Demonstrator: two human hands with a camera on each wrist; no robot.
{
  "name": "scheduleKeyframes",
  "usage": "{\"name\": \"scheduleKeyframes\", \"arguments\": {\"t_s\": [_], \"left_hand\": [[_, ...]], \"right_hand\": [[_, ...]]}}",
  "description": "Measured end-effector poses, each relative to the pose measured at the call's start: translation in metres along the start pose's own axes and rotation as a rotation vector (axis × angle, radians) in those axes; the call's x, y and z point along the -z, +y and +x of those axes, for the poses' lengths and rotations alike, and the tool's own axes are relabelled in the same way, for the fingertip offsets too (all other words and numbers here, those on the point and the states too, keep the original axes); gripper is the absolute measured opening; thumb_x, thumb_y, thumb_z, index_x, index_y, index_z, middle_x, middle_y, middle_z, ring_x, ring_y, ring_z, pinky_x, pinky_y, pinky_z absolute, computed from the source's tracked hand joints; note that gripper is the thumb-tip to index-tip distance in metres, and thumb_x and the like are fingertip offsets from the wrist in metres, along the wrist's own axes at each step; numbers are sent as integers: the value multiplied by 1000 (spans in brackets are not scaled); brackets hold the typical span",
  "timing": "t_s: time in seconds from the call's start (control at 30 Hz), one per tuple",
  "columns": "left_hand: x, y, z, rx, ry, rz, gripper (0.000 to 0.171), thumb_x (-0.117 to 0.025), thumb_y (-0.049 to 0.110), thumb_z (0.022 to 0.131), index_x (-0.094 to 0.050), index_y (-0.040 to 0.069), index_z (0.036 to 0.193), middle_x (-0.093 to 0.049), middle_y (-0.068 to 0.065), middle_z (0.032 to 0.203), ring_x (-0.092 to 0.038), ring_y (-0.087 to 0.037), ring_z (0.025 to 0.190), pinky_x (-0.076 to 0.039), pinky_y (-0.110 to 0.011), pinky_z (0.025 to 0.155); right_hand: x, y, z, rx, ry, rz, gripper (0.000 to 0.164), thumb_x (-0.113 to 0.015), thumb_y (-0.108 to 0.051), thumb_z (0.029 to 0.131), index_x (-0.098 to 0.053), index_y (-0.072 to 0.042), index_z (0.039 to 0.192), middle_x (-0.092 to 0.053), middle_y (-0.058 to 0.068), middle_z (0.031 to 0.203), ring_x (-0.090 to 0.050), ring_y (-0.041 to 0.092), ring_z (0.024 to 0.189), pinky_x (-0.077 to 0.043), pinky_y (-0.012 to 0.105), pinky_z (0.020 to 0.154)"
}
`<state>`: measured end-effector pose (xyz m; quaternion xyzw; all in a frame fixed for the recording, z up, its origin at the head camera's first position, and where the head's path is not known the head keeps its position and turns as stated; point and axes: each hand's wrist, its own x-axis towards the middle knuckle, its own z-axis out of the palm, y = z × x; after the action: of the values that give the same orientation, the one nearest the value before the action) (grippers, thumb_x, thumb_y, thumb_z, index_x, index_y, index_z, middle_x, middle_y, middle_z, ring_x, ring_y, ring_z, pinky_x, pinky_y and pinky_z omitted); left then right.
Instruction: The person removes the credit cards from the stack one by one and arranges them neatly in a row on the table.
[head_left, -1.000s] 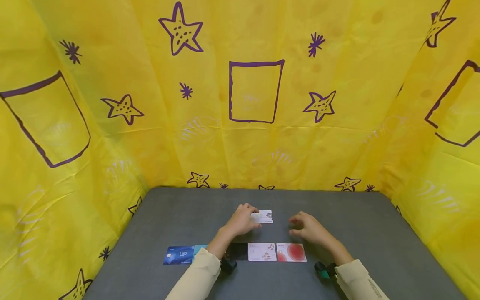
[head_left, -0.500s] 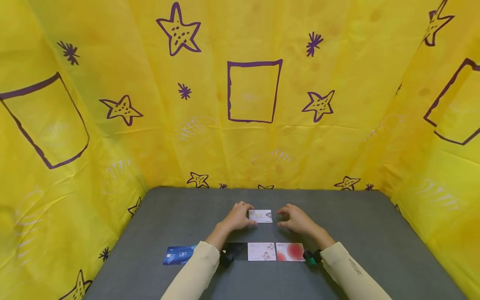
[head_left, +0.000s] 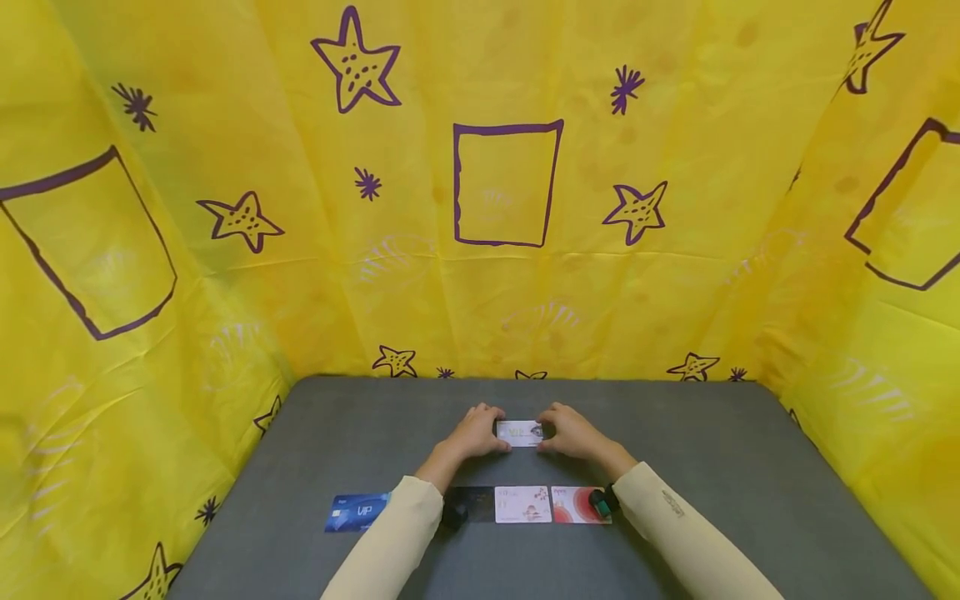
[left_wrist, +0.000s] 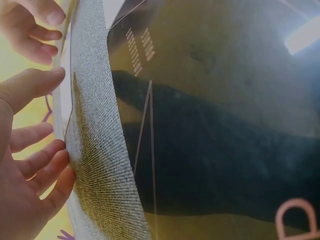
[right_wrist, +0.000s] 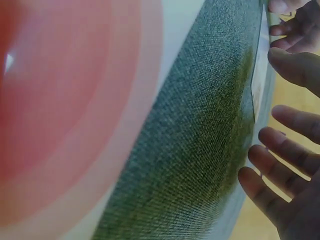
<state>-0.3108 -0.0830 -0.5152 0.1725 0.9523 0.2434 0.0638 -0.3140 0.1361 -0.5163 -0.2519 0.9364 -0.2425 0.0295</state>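
A white card (head_left: 517,432) with greenish lettering lies flat on the dark grey table. At its left edge is my left hand (head_left: 474,432), thumb at the near corner and fingers at the far one. My right hand (head_left: 573,432) is in a matching pose at the right edge. The left wrist view shows the left thumb (left_wrist: 37,85) close to the card's rim, with the other fingers loosely bent. Seen from the right wrist, the right-hand fingers (right_wrist: 280,155) are spread beside the card. Whether the fingertips actually touch it is hard to tell.
A row of cards lies nearer: a blue VIP card (head_left: 352,512), a black card (head_left: 480,500), a pale floral card (head_left: 522,504) and a red-circle card (head_left: 573,500). My left sleeve (head_left: 397,533) covers part of the row. A yellow patterned curtain (head_left: 510,308) surrounds the table (head_left: 712,467).
My right hand has moved left to the white card's right edge. My left hand has shifted slightly left, uncovering the card's left end. The cards have stayed put.
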Motion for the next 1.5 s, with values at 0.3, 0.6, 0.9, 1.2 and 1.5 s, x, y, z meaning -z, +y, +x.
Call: {"name": "scheduleKeyframes", "arguments": {"t_s": [0.3, 0.6, 0.9, 1.2, 1.5], "left_hand": [[-1, 2, 3, 0, -6, 59, 60, -82, 27, 76, -61, 3, 126, -57, -16, 119, -51, -30, 110, -44, -44, 97], [-3, 1, 6, -24, 3, 106, 50, -82, 27, 76, -67, 5, 119, -60, -11, 116, -52, -27, 106, -45, -40, 93], [-2, 1, 7, -18, 7, 92, 47, -82, 27, 77, -68, 5, 116, -61, -10, 114, -52, -26, 103, -45, -40, 91], [-3, 1, 8, -12, 2, 69, 47, -81, 27, 77, -68, 6, 116, -60, -10, 114, -51, -26, 104, -45, -40, 91], [-3, -2, 6, -43, -13, 51, 49, -81, 29, 77, -66, 6, 117, -60, -10, 115, -51, -25, 105, -44, -40, 92]], "right_hand": [[-3, -1, 12, 0, -53, -62, 43, -84, -22, 73, -70, -3, 109, -62, 10, 107, -56, 26, 98, -46, 45, 91], [-2, -3, 18, 13, -79, -96, 40, -84, -19, 72, -71, -4, 106, -60, 7, 101, -56, 25, 96, -46, 44, 90], [0, 1, 24, 4, -121, -81, 41, -83, -20, 74, -70, -4, 110, -58, 5, 100, -53, 21, 93, -45, 41, 87], [1, 0, 25, -10, -131, -61, 41, -83, -20, 73, -70, -4, 108, -57, 6, 102, -51, 21, 93, -44, 41, 86], [5, 0, 19, 12, -127, -37, 41, -83, -20, 72, -69, -2, 107, -55, 6, 97, -50, 19, 87, -44, 37, 80]]}}
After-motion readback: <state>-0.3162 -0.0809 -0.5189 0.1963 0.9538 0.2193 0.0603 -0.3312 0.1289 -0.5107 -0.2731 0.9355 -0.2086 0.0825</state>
